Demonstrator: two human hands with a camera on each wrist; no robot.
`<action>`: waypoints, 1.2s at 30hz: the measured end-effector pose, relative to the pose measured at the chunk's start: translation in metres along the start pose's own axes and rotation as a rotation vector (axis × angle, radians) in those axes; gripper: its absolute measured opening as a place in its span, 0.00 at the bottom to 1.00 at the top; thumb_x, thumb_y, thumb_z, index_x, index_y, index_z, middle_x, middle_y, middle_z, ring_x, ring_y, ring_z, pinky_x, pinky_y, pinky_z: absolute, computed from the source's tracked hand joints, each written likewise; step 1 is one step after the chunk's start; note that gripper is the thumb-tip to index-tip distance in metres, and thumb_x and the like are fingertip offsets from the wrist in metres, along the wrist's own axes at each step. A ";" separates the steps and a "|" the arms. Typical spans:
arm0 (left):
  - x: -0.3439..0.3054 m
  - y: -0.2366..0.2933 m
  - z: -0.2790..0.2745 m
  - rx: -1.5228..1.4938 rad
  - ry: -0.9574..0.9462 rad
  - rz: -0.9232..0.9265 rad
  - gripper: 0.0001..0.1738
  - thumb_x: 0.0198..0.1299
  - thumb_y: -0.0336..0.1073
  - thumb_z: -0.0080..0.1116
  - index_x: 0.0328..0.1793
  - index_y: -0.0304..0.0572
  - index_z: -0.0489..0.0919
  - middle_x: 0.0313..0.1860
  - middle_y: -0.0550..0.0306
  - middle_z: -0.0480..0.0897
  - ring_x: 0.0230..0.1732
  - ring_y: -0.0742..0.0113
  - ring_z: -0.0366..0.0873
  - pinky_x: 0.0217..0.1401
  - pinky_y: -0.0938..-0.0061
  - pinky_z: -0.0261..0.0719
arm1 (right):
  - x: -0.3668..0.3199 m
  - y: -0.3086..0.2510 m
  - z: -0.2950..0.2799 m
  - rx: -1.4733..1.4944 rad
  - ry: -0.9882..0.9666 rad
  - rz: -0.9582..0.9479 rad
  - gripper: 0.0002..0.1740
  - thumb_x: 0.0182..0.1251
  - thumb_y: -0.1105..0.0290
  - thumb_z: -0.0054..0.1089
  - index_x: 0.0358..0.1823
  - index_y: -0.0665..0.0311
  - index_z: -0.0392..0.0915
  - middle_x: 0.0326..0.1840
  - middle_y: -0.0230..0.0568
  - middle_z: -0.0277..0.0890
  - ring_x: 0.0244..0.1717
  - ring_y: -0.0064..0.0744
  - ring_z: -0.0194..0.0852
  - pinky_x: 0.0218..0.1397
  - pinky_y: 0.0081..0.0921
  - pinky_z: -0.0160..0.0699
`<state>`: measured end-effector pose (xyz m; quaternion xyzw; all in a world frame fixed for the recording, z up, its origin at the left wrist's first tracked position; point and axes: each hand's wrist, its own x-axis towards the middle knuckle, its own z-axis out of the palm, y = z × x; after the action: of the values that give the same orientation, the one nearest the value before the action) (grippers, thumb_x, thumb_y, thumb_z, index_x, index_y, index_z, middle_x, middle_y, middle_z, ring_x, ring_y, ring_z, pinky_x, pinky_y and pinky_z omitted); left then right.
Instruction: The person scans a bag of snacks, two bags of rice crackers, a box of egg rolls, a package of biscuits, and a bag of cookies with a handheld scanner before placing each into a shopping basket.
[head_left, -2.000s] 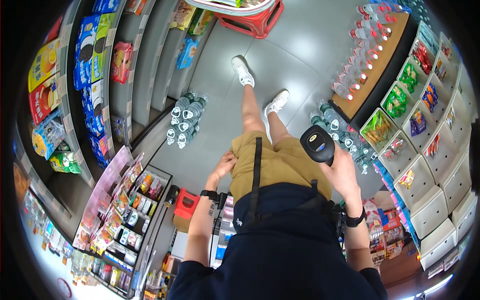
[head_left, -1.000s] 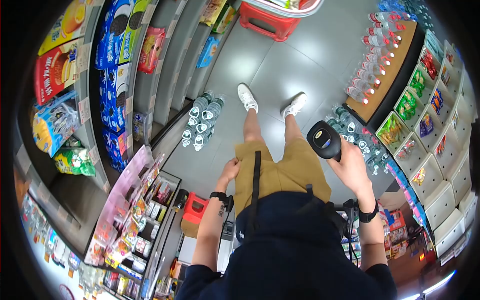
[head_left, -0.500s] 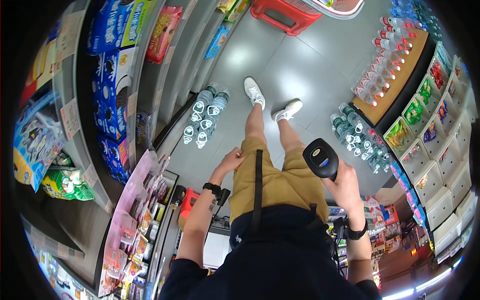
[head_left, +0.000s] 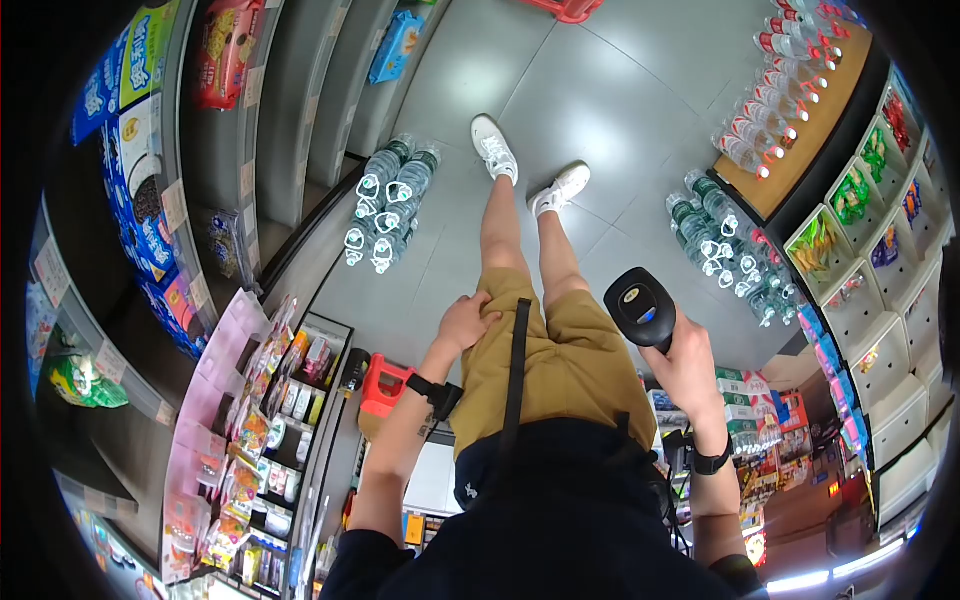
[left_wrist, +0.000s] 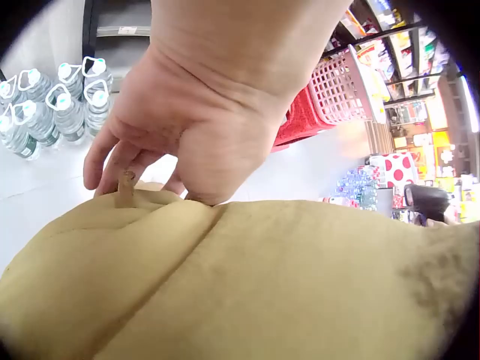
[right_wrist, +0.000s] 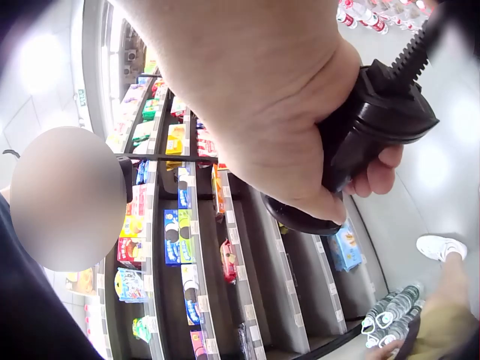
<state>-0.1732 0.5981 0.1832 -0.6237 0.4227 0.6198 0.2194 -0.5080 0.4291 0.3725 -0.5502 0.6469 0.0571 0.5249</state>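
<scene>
In the head view my right hand (head_left: 686, 368) grips a black handheld scanner (head_left: 640, 308) by its handle, with the rounded head facing up. The right wrist view shows the fingers wrapped round the scanner (right_wrist: 360, 135), a coiled cord leading off its end. My left hand (head_left: 466, 322) rests on the leg of the tan shorts (head_left: 590, 350), holding no object. Close up in the left wrist view, the left hand (left_wrist: 202, 120) lies against the shorts (left_wrist: 255, 277) with loosely bent fingers.
Shelves with blue biscuit packs (head_left: 140, 190) stand at left. Water bottles (head_left: 392, 205) are on the floor beside them, with more bottles (head_left: 730, 245) at right. Snack bins (head_left: 815, 245) line the right side. A red stool (head_left: 570, 8) shows at the top; a pink basket (left_wrist: 341, 90) appears in the left wrist view.
The red stool and basket have slid up almost out of the head view, and the shelves have shifted left. The feet have stepped. My right hand still grips the scanner; the left stays at the shorts.
</scene>
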 end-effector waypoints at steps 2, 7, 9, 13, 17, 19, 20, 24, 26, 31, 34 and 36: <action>-0.003 0.010 0.006 0.010 0.026 0.000 0.26 0.65 0.54 0.65 0.63 0.51 0.79 0.53 0.38 0.82 0.59 0.39 0.79 0.64 0.53 0.78 | 0.000 0.008 0.001 -0.016 -0.008 -0.011 0.21 0.57 0.78 0.66 0.53 0.71 0.76 0.35 0.61 0.81 0.41 0.67 0.81 0.44 0.44 0.81; -0.011 0.040 0.014 0.069 0.020 0.042 0.24 0.65 0.52 0.64 0.63 0.50 0.79 0.53 0.36 0.82 0.57 0.40 0.81 0.61 0.54 0.80 | -0.004 0.022 0.008 -0.025 -0.015 0.000 0.19 0.58 0.75 0.67 0.50 0.70 0.74 0.34 0.60 0.81 0.39 0.66 0.81 0.42 0.50 0.79; -0.010 0.046 0.015 0.084 0.025 0.048 0.24 0.65 0.51 0.64 0.62 0.50 0.79 0.53 0.36 0.82 0.56 0.40 0.81 0.60 0.53 0.80 | -0.004 0.025 0.012 -0.012 -0.010 -0.005 0.19 0.58 0.75 0.67 0.51 0.70 0.74 0.34 0.61 0.81 0.39 0.66 0.81 0.42 0.49 0.79; -0.003 0.028 0.026 0.091 0.021 0.054 0.25 0.66 0.53 0.64 0.62 0.51 0.78 0.51 0.36 0.82 0.55 0.38 0.81 0.60 0.52 0.79 | -0.002 0.025 0.022 0.035 -0.027 -0.004 0.21 0.58 0.75 0.67 0.54 0.70 0.75 0.36 0.62 0.81 0.40 0.67 0.81 0.42 0.48 0.80; -0.002 0.008 0.033 0.051 0.041 0.043 0.26 0.66 0.55 0.64 0.63 0.53 0.77 0.50 0.37 0.82 0.53 0.37 0.81 0.60 0.51 0.79 | 0.004 0.024 0.033 0.064 -0.035 -0.024 0.17 0.58 0.78 0.66 0.49 0.71 0.75 0.36 0.63 0.81 0.41 0.68 0.80 0.43 0.48 0.80; -0.001 0.004 0.030 0.053 0.032 0.036 0.27 0.65 0.56 0.64 0.64 0.54 0.76 0.50 0.38 0.82 0.53 0.36 0.81 0.60 0.51 0.79 | 0.006 0.025 0.038 0.073 -0.019 -0.032 0.16 0.57 0.79 0.65 0.47 0.72 0.75 0.35 0.62 0.80 0.41 0.68 0.80 0.43 0.48 0.80; 0.000 0.003 0.029 0.056 0.017 0.029 0.27 0.65 0.56 0.64 0.64 0.54 0.76 0.50 0.37 0.82 0.54 0.37 0.81 0.60 0.51 0.79 | 0.006 0.026 0.039 0.100 -0.011 -0.028 0.16 0.57 0.79 0.65 0.47 0.72 0.75 0.35 0.62 0.80 0.40 0.68 0.80 0.43 0.48 0.79; 0.003 0.017 0.010 0.089 -0.063 0.005 0.25 0.64 0.52 0.65 0.62 0.49 0.79 0.51 0.36 0.83 0.57 0.38 0.81 0.62 0.52 0.79 | 0.004 0.038 0.041 0.152 -0.003 0.020 0.17 0.57 0.78 0.66 0.49 0.72 0.75 0.36 0.62 0.80 0.41 0.69 0.80 0.44 0.48 0.80; 0.001 0.023 0.008 0.144 -0.058 0.013 0.25 0.64 0.51 0.65 0.61 0.48 0.79 0.51 0.36 0.84 0.56 0.38 0.82 0.62 0.52 0.79 | -0.003 0.046 0.040 0.167 0.011 0.079 0.17 0.58 0.78 0.66 0.49 0.72 0.76 0.37 0.63 0.81 0.42 0.69 0.80 0.44 0.48 0.80; 0.003 0.040 0.011 0.324 -0.040 0.082 0.23 0.63 0.50 0.66 0.59 0.48 0.80 0.48 0.37 0.84 0.52 0.37 0.83 0.59 0.51 0.80 | -0.005 0.069 0.044 0.196 0.038 0.076 0.18 0.58 0.77 0.67 0.50 0.71 0.76 0.37 0.62 0.81 0.42 0.68 0.81 0.44 0.47 0.80; 0.007 0.052 0.012 0.362 -0.055 0.110 0.22 0.63 0.49 0.67 0.57 0.46 0.82 0.47 0.38 0.84 0.51 0.39 0.83 0.58 0.51 0.80 | -0.004 0.073 0.045 0.214 0.032 0.100 0.18 0.58 0.78 0.67 0.51 0.71 0.76 0.37 0.62 0.81 0.41 0.67 0.81 0.44 0.46 0.81; 0.007 0.059 0.013 0.378 -0.057 0.123 0.21 0.63 0.49 0.66 0.56 0.46 0.82 0.47 0.38 0.84 0.51 0.39 0.83 0.58 0.51 0.80 | -0.003 0.074 0.046 0.204 0.019 0.115 0.18 0.58 0.78 0.67 0.51 0.71 0.76 0.37 0.62 0.81 0.41 0.67 0.81 0.44 0.46 0.81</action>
<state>-0.2286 0.5749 0.1896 -0.5266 0.5624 0.5590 0.3063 -0.5374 0.4894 0.3175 -0.4564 0.6850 0.0157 0.5677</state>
